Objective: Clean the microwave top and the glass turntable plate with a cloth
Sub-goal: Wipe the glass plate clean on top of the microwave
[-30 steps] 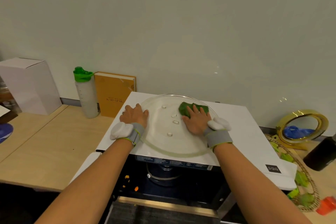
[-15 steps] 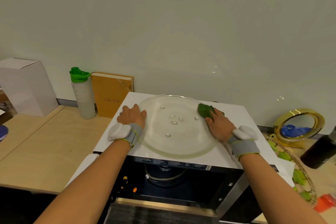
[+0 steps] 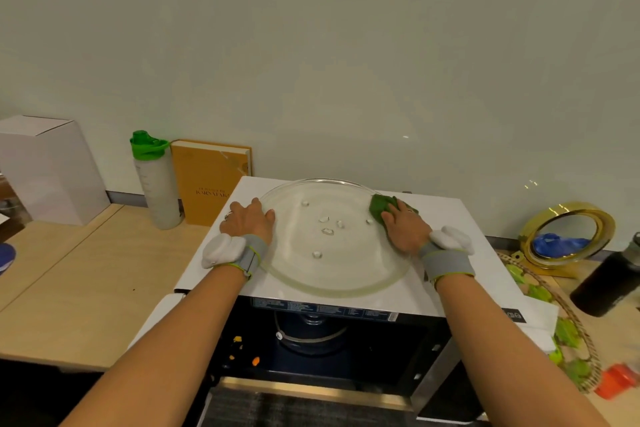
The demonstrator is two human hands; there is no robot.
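Observation:
The round glass turntable plate (image 3: 329, 253) lies flat on the white microwave top (image 3: 460, 218). A green cloth (image 3: 379, 206) sits at the plate's far right rim, partly covered by my right hand (image 3: 403, 229), whose fingers press down on it. My left hand (image 3: 247, 222) lies flat on the microwave top with its fingers against the plate's left rim. Both wrists wear grey bands with white pads. The microwave door hangs open below, showing the dark cavity (image 3: 311, 340).
On the wooden table to the left stand a bottle with a green lid (image 3: 156, 180), a yellow book (image 3: 207, 180) and a white box (image 3: 48, 166). At the right are a gold round mirror (image 3: 568, 236), a black bottle (image 3: 613, 281), a woven tray (image 3: 568, 340) and an orange object (image 3: 616, 380).
My right hand slid the green cloth from the plate's far middle out to its right rim. The left hand stayed at the left rim.

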